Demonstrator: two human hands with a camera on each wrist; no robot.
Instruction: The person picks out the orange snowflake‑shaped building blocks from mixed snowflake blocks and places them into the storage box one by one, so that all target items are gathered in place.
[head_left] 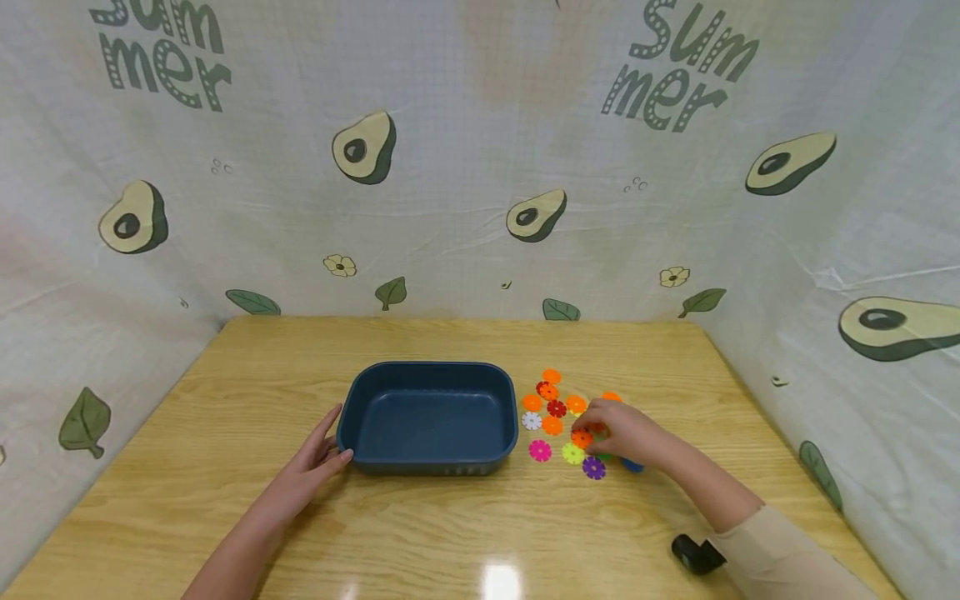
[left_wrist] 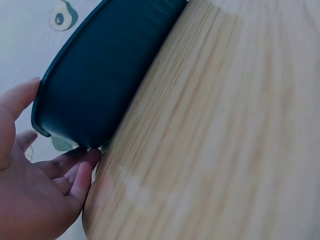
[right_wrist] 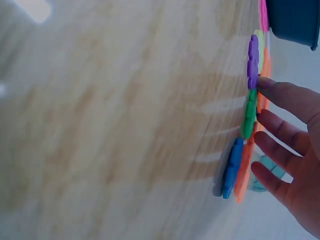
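Observation:
A dark blue rectangular plastic tray [head_left: 435, 461] sits on the table. My left hand [head_left: 315, 462] is at its left end, thumb by the front corner. In the left wrist view one fingertip meets the rim of the tray [left_wrist: 95, 75] while other fingers lie low against its end. My right hand [head_left: 626, 429] reaches down among flower-shaped plastic discs, pinching an orange disc [head_left: 581, 438] between thumb and forefinger. Around it in the right wrist view are a purple disc [right_wrist: 253, 62], a green disc [right_wrist: 249, 115] and a blue disc [right_wrist: 232, 170]. The right palm hides part of the pile.
Several more discs lie right of the tray, among them a pink disc [head_left: 540, 451], a white disc [head_left: 532, 421] and a yellow disc [head_left: 573, 453]. A black object [head_left: 696, 555] is beside the right sleeve [head_left: 780, 550]. Printed cloth [head_left: 450, 167] hangs behind the wooden table [head_left: 420, 533].

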